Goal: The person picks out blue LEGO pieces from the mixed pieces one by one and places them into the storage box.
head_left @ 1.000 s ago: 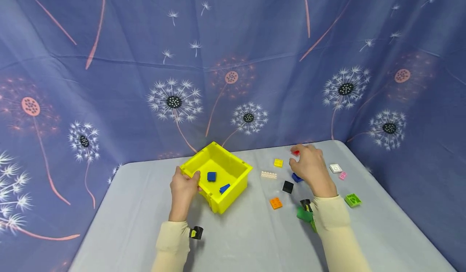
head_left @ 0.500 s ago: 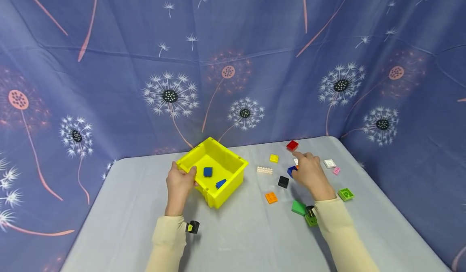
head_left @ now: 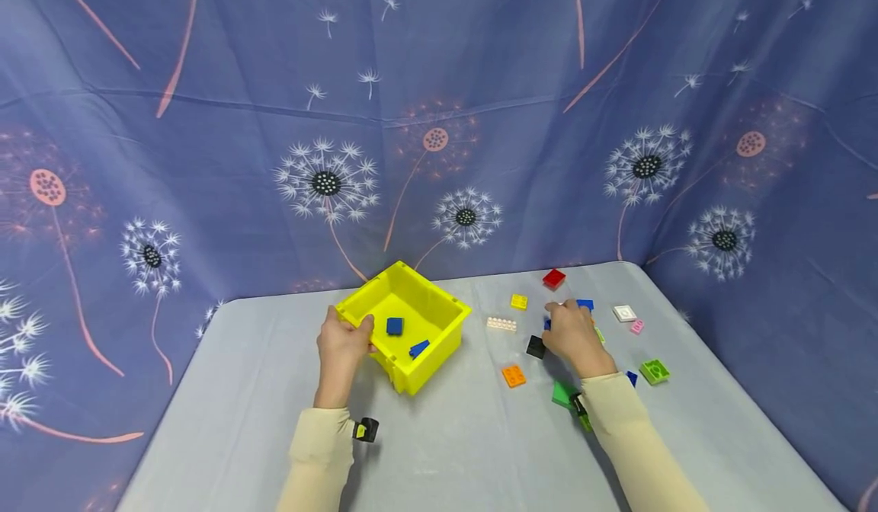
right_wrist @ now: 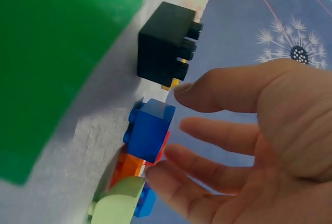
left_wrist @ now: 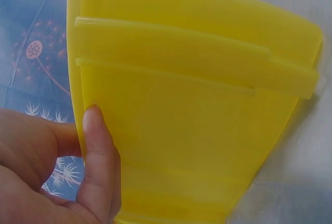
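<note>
My left hand (head_left: 341, 348) grips the near-left rim of a yellow bin (head_left: 439, 348), thumb over the edge and fingers against the outer wall. The bin is tilted; inside it lie a square blue brick (head_left: 394, 326) and a narrower blue piece (head_left: 419, 348). Over the loose bricks on the right is my right hand (head_left: 578, 337), its thumb and fingers spread with nothing between them. In the right wrist view, its fingertips are close to a blue brick (right_wrist: 151, 130). A black brick (right_wrist: 165, 45) stands beside that one, near the thumb.
Around the right hand lie a red brick (head_left: 553, 279), yellow brick (head_left: 519, 301), pale studded strip (head_left: 501, 324), orange brick (head_left: 514, 376), green piece (head_left: 562, 394), lime brick (head_left: 655, 372), white piece (head_left: 624, 313) and pink piece (head_left: 637, 327). A dandelion-patterned curtain (head_left: 226, 207) borders the table behind.
From beside the red brick, my right hand has come back nearer to me, over the blue brick; the red brick is now uncovered. The left hand keeps its grip on the bin.
</note>
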Demonstrator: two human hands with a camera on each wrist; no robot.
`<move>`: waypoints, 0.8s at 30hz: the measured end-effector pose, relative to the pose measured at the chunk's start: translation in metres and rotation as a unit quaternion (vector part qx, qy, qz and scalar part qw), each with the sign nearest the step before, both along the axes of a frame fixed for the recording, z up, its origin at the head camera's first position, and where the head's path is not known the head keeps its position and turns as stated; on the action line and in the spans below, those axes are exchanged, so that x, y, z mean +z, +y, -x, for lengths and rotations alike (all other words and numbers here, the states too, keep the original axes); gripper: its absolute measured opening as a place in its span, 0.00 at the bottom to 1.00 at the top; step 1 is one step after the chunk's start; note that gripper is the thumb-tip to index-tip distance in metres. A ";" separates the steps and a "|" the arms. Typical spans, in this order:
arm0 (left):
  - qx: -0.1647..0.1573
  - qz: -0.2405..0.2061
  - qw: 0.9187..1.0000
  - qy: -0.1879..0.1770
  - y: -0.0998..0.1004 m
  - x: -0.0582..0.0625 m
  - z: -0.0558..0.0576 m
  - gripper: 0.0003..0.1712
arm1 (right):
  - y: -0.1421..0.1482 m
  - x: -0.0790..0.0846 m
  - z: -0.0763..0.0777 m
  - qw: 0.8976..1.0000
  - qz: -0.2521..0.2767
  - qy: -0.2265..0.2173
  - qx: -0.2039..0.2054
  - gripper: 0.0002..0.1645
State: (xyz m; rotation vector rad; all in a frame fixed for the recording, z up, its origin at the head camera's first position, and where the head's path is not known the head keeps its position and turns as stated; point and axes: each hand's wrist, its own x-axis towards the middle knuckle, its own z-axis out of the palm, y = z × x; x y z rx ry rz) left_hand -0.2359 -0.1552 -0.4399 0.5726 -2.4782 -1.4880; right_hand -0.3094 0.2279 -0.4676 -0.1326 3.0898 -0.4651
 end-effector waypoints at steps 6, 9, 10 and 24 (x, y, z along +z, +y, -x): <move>0.001 0.014 1.000 -0.003 0.001 -0.002 0.000 0.54 | 0.003 -0.005 0.005 1.000 -0.006 -0.027 -0.007 0.32; 0.002 0.016 1.000 -0.005 0.001 -0.002 0.000 0.54 | 0.003 -0.007 0.007 0.999 -0.011 -0.045 -0.010 0.30; 0.003 0.016 1.000 -0.005 0.001 -0.002 0.000 0.54 | 0.003 -0.007 0.008 0.999 -0.011 -0.050 -0.011 0.29; 0.001 0.004 1.000 0.001 -0.002 0.004 0.002 0.54 | 0.003 -0.002 0.014 0.999 -0.017 -0.048 0.007 0.15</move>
